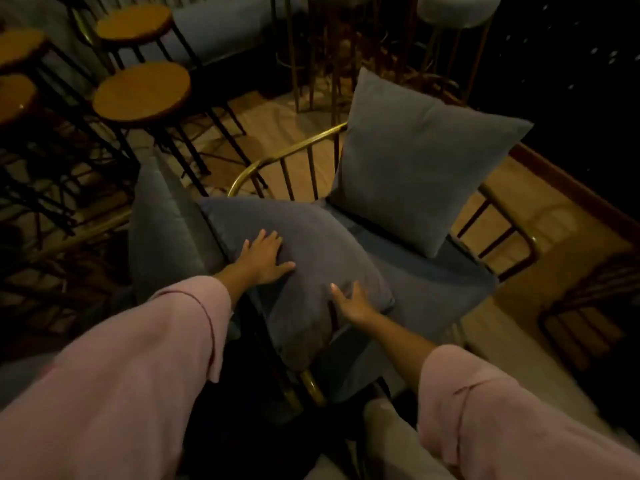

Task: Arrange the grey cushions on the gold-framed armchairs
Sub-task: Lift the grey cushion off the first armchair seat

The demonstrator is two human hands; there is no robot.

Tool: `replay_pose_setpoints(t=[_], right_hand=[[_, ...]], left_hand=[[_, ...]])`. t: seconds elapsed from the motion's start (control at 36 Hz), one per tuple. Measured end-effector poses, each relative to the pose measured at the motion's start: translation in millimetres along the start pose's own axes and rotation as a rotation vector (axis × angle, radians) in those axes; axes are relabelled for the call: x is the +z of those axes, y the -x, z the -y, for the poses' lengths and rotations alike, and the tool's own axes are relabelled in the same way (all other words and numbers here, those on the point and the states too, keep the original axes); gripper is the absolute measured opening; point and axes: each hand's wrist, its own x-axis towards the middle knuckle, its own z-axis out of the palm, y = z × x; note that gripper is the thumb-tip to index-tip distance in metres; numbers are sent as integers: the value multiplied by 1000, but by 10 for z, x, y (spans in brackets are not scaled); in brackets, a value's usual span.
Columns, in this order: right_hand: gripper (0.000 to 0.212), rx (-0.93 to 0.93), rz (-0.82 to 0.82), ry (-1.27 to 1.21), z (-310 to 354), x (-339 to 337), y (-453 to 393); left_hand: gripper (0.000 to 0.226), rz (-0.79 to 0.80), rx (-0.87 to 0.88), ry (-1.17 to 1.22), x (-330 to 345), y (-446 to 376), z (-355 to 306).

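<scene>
A gold-framed armchair (287, 157) with a grey seat pad (433, 282) stands in the middle of the head view. One grey cushion (422, 161) leans upright against its far side. A second grey cushion (301, 271) rests tilted against the near gold rail. My left hand (265, 256) lies flat on this cushion's upper left face, fingers spread. My right hand (353, 301) presses its lower right edge, fingers apart. A third grey cushion (162, 230) stands on edge just left of the armchair, partly hidden by my left arm.
Several round wooden stools (142, 91) on black legs crowd the upper left. Tall gold-legged stools (453, 8) stand behind the armchair. A dark metal frame (588, 306) sits at the right on the wooden floor (277, 119).
</scene>
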Motion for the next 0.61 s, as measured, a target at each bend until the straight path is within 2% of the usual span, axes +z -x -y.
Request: replay_pose_setpoints(t=[0.08, 0.17, 0.25, 0.33, 0.42, 0.53, 0.61], right_hand=[[103, 134, -5, -172, -26, 104, -144], [111, 259, 22, -447, -39, 229, -138], [124, 309, 39, -636, -65, 272, -207], [125, 313, 68, -735, -136, 242, -296], [131, 309, 98, -793, -184, 171, -337], [140, 306, 129, -823, -245, 113, -500], [147, 282, 116, -879, -282, 111, -546]], left_hand=[[86, -30, 12, -126, -3, -188, 12], [90, -82, 56, -203, -29, -404, 52], [93, -124, 82, -250, -130, -677, 142], [95, -170, 62, -251, -261, -957, 246], [100, -169, -25, -255, -435, -1139, 365], [111, -52, -229, -288, -565, -1328, 435], [119, 13, -294, -348, -620, -1385, 359]])
